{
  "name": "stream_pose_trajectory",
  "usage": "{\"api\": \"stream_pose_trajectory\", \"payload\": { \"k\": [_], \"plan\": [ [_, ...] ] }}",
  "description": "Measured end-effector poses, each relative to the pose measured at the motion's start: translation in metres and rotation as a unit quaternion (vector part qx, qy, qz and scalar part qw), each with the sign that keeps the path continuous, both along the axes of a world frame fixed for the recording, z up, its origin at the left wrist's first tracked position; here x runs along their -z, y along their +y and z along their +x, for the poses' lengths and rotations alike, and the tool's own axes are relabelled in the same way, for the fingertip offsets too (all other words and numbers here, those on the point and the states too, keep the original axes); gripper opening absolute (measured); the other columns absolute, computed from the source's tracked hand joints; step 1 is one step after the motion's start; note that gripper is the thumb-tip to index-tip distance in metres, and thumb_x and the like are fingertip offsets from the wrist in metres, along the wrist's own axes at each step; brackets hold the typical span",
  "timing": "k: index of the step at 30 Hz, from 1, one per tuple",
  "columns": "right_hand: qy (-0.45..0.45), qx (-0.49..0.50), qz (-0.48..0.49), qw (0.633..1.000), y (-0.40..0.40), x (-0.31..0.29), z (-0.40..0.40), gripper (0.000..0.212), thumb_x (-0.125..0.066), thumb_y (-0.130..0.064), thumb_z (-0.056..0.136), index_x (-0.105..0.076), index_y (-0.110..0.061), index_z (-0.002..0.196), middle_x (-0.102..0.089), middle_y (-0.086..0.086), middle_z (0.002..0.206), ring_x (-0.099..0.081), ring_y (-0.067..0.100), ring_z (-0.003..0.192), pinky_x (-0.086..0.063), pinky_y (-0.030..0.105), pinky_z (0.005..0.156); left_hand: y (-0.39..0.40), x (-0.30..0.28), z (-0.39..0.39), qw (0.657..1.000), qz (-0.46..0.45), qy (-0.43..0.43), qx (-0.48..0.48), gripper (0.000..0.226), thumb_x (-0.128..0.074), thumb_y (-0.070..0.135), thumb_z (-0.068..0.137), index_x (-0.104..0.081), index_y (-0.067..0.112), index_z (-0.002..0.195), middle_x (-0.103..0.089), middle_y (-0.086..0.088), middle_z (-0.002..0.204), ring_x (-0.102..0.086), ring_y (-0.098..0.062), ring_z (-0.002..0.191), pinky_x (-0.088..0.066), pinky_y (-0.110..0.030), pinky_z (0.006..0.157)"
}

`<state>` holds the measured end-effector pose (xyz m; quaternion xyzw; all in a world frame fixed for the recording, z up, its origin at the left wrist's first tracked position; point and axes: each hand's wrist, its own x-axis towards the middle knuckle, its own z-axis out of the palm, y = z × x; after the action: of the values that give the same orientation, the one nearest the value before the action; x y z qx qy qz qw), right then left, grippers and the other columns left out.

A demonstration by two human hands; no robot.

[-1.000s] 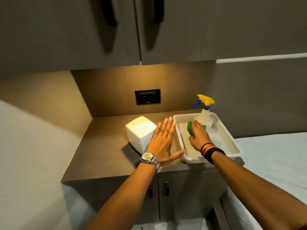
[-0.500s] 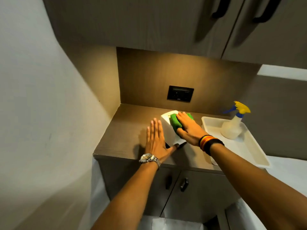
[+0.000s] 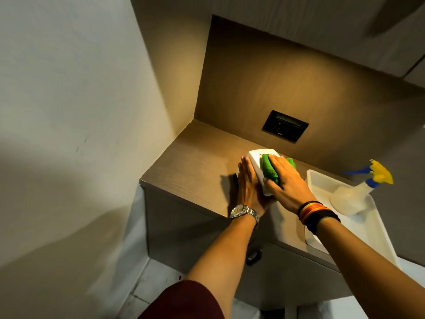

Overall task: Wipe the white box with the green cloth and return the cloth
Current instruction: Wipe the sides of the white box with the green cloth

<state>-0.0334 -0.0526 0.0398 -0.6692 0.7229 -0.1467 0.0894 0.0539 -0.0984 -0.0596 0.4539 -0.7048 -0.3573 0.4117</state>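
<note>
The white box (image 3: 257, 161) stands on the brown countertop (image 3: 195, 166) near the back wall. My left hand (image 3: 249, 186) lies flat against the box's left side, fingers straight and together, bracing it. My right hand (image 3: 285, 180) presses the folded green cloth (image 3: 268, 168) onto the top of the box; the cloth shows in front of the fingers and a little behind them. Most of the box's top and its right side are hidden under the cloth and hand.
A white tray (image 3: 358, 229) sits on the counter to the right, holding a spray bottle (image 3: 349, 199) with a yellow and blue trigger. A black wall socket (image 3: 285, 126) is behind the box. Upper cabinets hang overhead; a wall closes the left side.
My right hand took the green cloth out of the tray and brought it onto the white box. My left hand moved from the box's right to flat against its left side. The view swung left.
</note>
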Motion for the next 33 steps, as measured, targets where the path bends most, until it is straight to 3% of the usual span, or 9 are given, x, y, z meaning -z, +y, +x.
{"api": "stream_pose_trajectory", "payload": {
  "k": [3, 7, 11, 14, 17, 23, 27, 30, 33],
  "plan": [
    [-0.004, -0.012, 0.014, 1.0, 0.0, 0.002, -0.009, 0.071, -0.049, -0.033, 0.096, -0.015, -0.026, 0.158, -0.015, 0.003, 0.167, -0.011, 0.024, 0.154, -0.011, 0.048, 0.124, -0.009, 0.002, -0.003, 0.999, 0.014, 0.029, -0.02, 0.14, -0.086, 0.059, 0.062, -0.001, 0.001, 0.158, -0.014, -0.018, 0.166, -0.017, -0.034, 0.154, -0.026, -0.052, 0.122],
    [-0.001, -0.044, 0.033, 0.998, -0.002, -0.002, -0.025, 0.071, -0.039, -0.041, 0.09, -0.016, -0.033, 0.157, -0.015, -0.001, 0.167, -0.011, 0.021, 0.154, -0.008, 0.039, 0.12, -0.021, 0.007, -0.003, 0.999, 0.022, 0.021, -0.034, 0.135, -0.089, 0.056, 0.059, -0.01, 0.008, 0.157, -0.031, -0.014, 0.156, -0.038, -0.029, 0.141, -0.045, -0.051, 0.11],
    [-0.014, -0.021, 0.025, 0.999, -0.024, -0.006, -0.039, 0.068, -0.039, -0.04, 0.09, -0.024, -0.031, 0.156, -0.024, 0.0, 0.165, -0.017, 0.023, 0.153, -0.013, 0.04, 0.12, -0.021, 0.011, -0.007, 1.0, 0.027, -0.009, -0.01, 0.148, -0.091, 0.055, 0.059, 0.011, 0.012, 0.158, -0.008, -0.016, 0.166, -0.018, -0.036, 0.152, -0.034, -0.058, 0.117],
    [-0.018, 0.009, 0.045, 0.999, -0.057, -0.012, -0.033, 0.061, -0.044, -0.031, 0.099, -0.025, -0.024, 0.156, -0.023, 0.004, 0.165, -0.016, 0.025, 0.153, -0.012, 0.043, 0.122, -0.021, 0.011, -0.011, 0.999, 0.023, -0.008, -0.024, 0.145, -0.09, 0.054, 0.06, 0.007, 0.009, 0.158, -0.012, -0.017, 0.165, -0.015, -0.034, 0.153, -0.025, -0.054, 0.123],
    [-0.011, -0.012, 0.046, 0.999, -0.073, -0.015, -0.014, 0.066, -0.038, -0.038, 0.093, -0.026, -0.021, 0.156, -0.022, 0.005, 0.165, -0.015, 0.024, 0.153, -0.01, 0.043, 0.123, -0.02, 0.012, -0.01, 0.999, 0.007, -0.027, -0.028, 0.141, -0.085, 0.062, 0.064, 0.006, 0.01, 0.159, -0.01, -0.015, 0.166, -0.011, -0.03, 0.154, -0.016, -0.046, 0.126],
    [-0.015, -0.123, 0.022, 0.992, -0.021, -0.004, -0.028, 0.064, -0.04, -0.031, 0.092, -0.025, -0.038, 0.154, -0.025, -0.009, 0.163, -0.013, 0.002, 0.145, -0.008, 0.035, 0.119, -0.02, 0.009, -0.006, 1.0, -0.001, -0.024, -0.011, 0.134, -0.081, 0.061, 0.068, 0.002, 0.009, 0.159, -0.012, -0.017, 0.166, -0.014, -0.035, 0.153, -0.029, -0.056, 0.12],
    [-0.04, -0.1, 0.04, 0.993, -0.016, -0.007, -0.058, 0.064, -0.041, -0.032, 0.09, -0.028, -0.044, 0.152, -0.027, -0.009, 0.162, -0.02, 0.01, 0.146, -0.016, 0.044, 0.119, -0.023, 0.011, -0.005, 0.999, 0.027, -0.026, -0.013, 0.145, -0.091, 0.052, 0.06, 0.009, 0.012, 0.158, -0.014, -0.017, 0.163, -0.02, -0.038, 0.15, -0.036, -0.061, 0.114],
    [-0.045, -0.058, 0.039, 0.997, -0.04, -0.011, -0.058, 0.064, -0.04, -0.033, 0.088, -0.032, -0.038, 0.151, -0.029, -0.003, 0.163, -0.022, 0.022, 0.151, -0.016, 0.05, 0.122, -0.025, 0.01, -0.007, 0.999, 0.038, -0.012, -0.017, 0.144, -0.091, 0.055, 0.056, 0.003, 0.017, 0.157, -0.023, -0.013, 0.158, -0.031, -0.036, 0.145, -0.042, -0.06, 0.109],
    [-0.056, -0.022, 0.043, 0.997, -0.069, -0.015, -0.039, 0.066, -0.04, -0.035, 0.085, -0.035, -0.032, 0.151, -0.032, 0.001, 0.162, -0.022, 0.025, 0.151, -0.015, 0.048, 0.122, -0.03, 0.007, -0.005, 0.999, 0.028, -0.014, -0.03, 0.139, -0.093, 0.053, 0.051, -0.009, 0.016, 0.155, -0.034, -0.009, 0.148, -0.04, -0.028, 0.135, -0.046, -0.053, 0.107]
  ]
}}
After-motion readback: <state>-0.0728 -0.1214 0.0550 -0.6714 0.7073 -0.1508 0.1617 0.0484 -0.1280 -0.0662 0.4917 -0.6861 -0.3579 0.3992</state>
